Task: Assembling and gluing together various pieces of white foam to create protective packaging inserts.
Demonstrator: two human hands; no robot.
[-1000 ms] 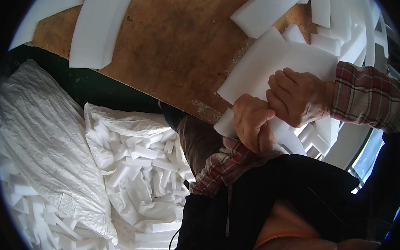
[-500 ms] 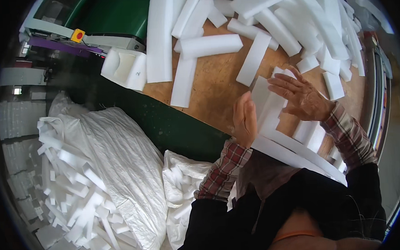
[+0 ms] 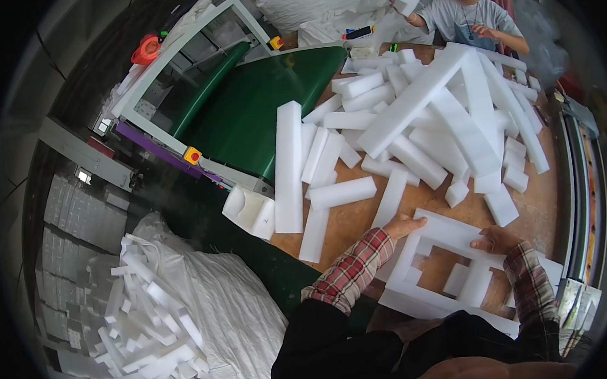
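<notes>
A white foam frame (image 3: 449, 229) with rectangular cut-outs lies at the near right of the brown tabletop, close to my body. My left hand (image 3: 404, 226) is closed on its far left corner, thumb on top. Along the far bar, toward the right, my right hand (image 3: 497, 240) grips the same frame, its fingers partly hidden. Through the openings I see brown board and a loose white foam block (image 3: 456, 278). Just beyond my left hand lies a flat foam strip (image 3: 390, 198).
Many white foam bars (image 3: 415, 107) are heaped across the tabletop (image 3: 349, 225). A green conveyor (image 3: 278, 82) stands at far left. Foam offcuts fill a white woven sack (image 3: 234, 308) at lower left. Across the table a co-worker (image 3: 469, 20) holds a foam piece. A metal rail (image 3: 577, 184) runs along the right.
My view has tilted up, bringing the co-worker and more conveyor into sight. My hands were raised and open above the foam; now both grip the frame.
</notes>
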